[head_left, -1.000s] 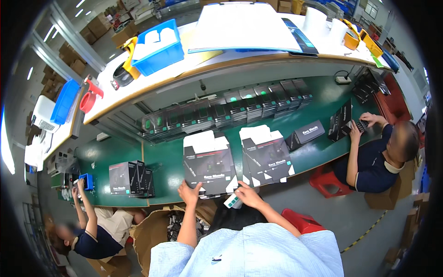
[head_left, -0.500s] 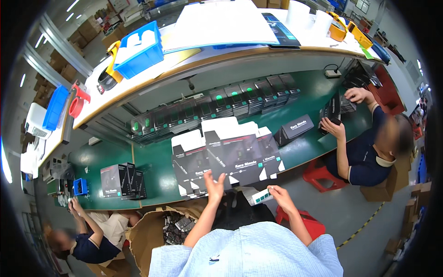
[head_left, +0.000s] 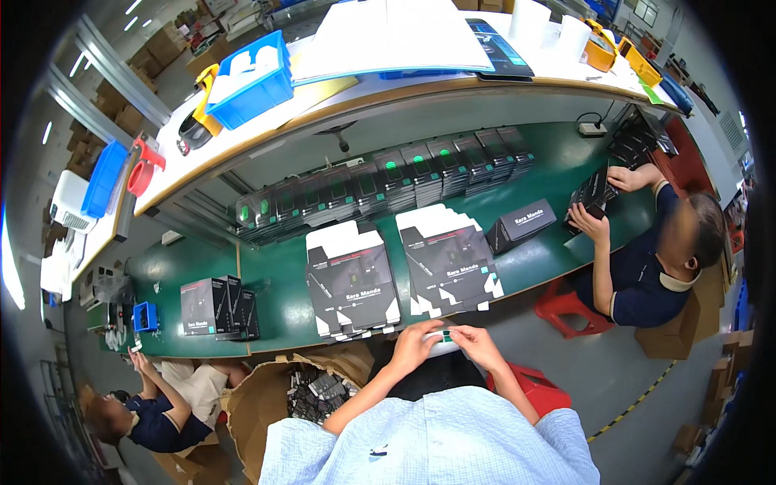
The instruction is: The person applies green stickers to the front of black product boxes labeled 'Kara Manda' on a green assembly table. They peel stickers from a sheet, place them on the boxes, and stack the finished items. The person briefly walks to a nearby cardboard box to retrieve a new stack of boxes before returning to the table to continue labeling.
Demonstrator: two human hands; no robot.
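Observation:
Close to my body, below the table edge, I hold a white sheet of green labels [head_left: 440, 346] in both hands. My left hand [head_left: 413, 347] pinches its left side and my right hand [head_left: 478, 346] grips the right side; the fingers hide part of it. On the green table in front of me lie two stacks of flat dark printed cartons with white flaps, a left stack [head_left: 352, 279] and a right stack [head_left: 449, 263]. Neither hand touches the stacks.
Folded-up dark boxes [head_left: 212, 307] stand at left, another box [head_left: 521, 225] at right. A row of packaged goods [head_left: 388, 178] lines the back below a shelf [head_left: 339, 117]. A big carton [head_left: 259, 400] of small parts sits by my left arm. Co-workers sit both sides.
My left hand has left the flat carton, which now lies on the left stack, and has come back to the label sheet. My right hand has moved slightly left with the sheet.

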